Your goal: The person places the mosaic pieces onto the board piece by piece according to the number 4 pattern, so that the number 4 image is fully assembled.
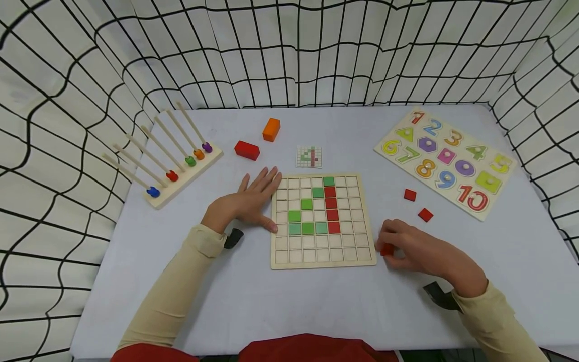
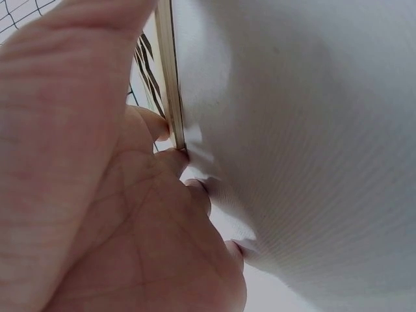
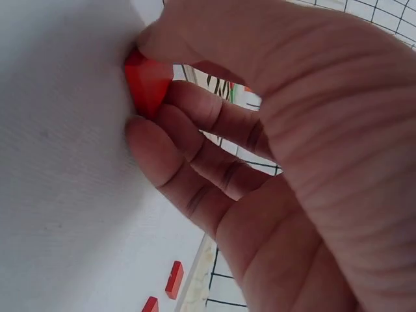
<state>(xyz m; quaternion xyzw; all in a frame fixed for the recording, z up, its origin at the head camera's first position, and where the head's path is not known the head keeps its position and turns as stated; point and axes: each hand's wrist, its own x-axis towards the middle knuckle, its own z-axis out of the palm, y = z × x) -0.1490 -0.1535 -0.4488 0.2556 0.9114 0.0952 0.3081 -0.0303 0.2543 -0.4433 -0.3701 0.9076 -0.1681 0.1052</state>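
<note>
A wooden grid board (image 1: 323,265) lies flat on the table, with green tiles (image 1: 306,204) and red tiles (image 1: 331,203) in its squares forming a figure 4. Along its left edge rests my left hand (image 1: 251,203), fingers extended and thumb spread, touching the rim. In the left wrist view, fingertips of the left hand (image 2: 149,227) meet the board's side (image 2: 170,84). Just right of the board, my right hand (image 1: 413,249) pinches a red tile (image 3: 148,81) between thumb and fingers, close to the tabletop. Two loose red tiles, one left (image 1: 409,195) and one right (image 1: 425,214), lie beyond that hand.
Behind the board lies a small pattern card (image 1: 309,157) showing a 4. A red block (image 1: 247,150) and an orange block (image 1: 271,129) stand near it. A peg stand with beads (image 1: 181,183) is at left, a number puzzle (image 1: 445,161) at right. Black netting surrounds the table.
</note>
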